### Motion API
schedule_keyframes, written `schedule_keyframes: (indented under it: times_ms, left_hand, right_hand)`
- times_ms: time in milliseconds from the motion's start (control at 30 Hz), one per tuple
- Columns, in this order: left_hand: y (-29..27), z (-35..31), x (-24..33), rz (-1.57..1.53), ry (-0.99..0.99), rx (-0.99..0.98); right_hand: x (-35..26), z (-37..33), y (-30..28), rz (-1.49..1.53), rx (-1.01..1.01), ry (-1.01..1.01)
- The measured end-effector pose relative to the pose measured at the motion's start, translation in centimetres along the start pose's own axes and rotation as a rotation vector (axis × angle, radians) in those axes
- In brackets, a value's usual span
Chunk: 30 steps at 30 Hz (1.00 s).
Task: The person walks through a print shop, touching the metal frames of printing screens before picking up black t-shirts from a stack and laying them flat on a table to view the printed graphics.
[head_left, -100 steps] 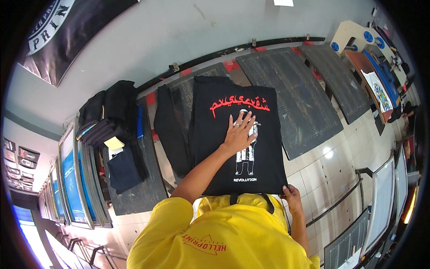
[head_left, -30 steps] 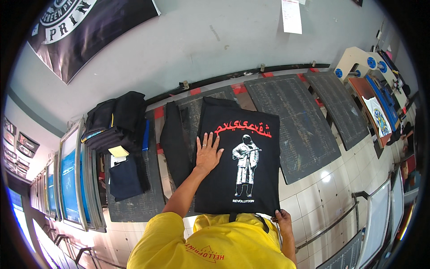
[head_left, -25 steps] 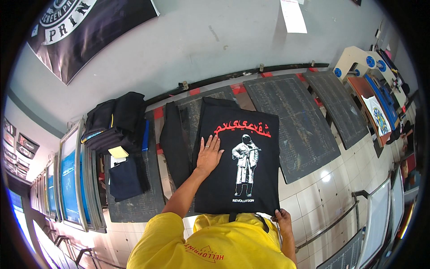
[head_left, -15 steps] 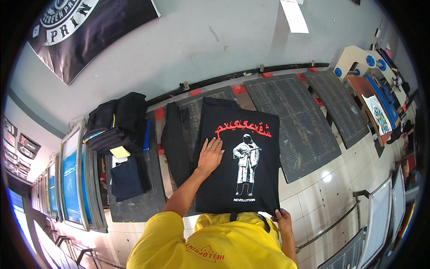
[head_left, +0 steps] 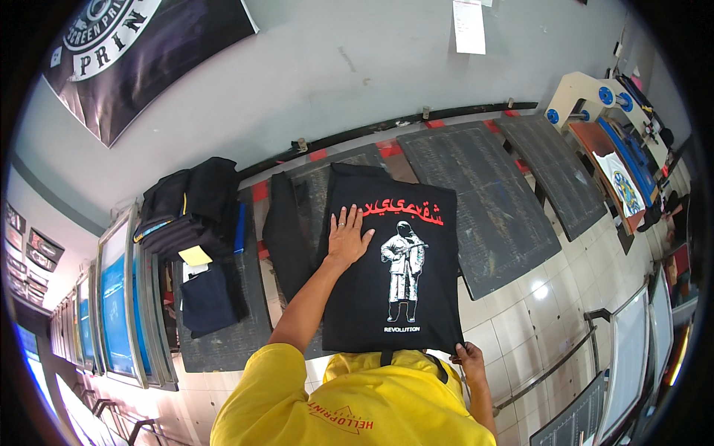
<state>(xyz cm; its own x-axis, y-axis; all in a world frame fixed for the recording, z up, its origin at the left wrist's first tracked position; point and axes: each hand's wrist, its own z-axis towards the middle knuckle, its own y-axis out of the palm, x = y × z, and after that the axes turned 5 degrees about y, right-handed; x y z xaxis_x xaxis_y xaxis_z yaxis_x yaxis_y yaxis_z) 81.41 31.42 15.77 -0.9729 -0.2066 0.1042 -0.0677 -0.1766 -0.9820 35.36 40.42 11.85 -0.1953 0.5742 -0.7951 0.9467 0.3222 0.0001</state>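
A black T-shirt (head_left: 431, 293) is spread on a dark printing board in front of me. It bears red lettering and a white print of a standing figure. My left hand (head_left: 348, 241) rests flat on the upper left of the shirt, fingers stretched out over the end of the red lettering. At the shirt's lower right corner, my right hand (head_left: 468, 358) pinches the hem between thumb and fingers. Beside the shirt on the left lies a narrow strip of black cloth (head_left: 286, 230); whether it is part of this shirt I cannot tell.
To the left, a stack of folded dark garments (head_left: 186, 201) stands behind a folded navy cloth (head_left: 212, 301) and a yellow paper (head_left: 195, 256). Further dark boards (head_left: 483, 215) run along the wall to the right. Framed screens (head_left: 119, 305) lean at the far left.
My left hand has slid slightly up the shirt, onto the left end of the lettering. The right hand keeps its pinch on the corner. The whole view has shifted slightly.
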Motion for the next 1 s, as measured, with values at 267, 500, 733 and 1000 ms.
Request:
schedule_keyframes:
  times_ms: [267,500,733,1000]
  left_hand:
    - [0.2,0.6,3.7,-0.033,0.03,-0.052]
    - [0.7,2.2,4.0,-0.075,0.083,-0.034]
    - [1.4,1.6,3.8,-0.075,0.117,0.014]
    - [0.3,-3.3,4.8,-0.058,0.161,-0.024]
  right_hand:
    - [0.0,-0.3,0.3,0.009,-0.004,-0.012]
    - [-0.1,-0.3,0.3,-0.019,0.008,-0.011]
    - [0.1,-0.4,0.4,-0.017,0.015,-0.012]
    - [1.3,0.0,0.3,-0.02,-0.007,-0.006]
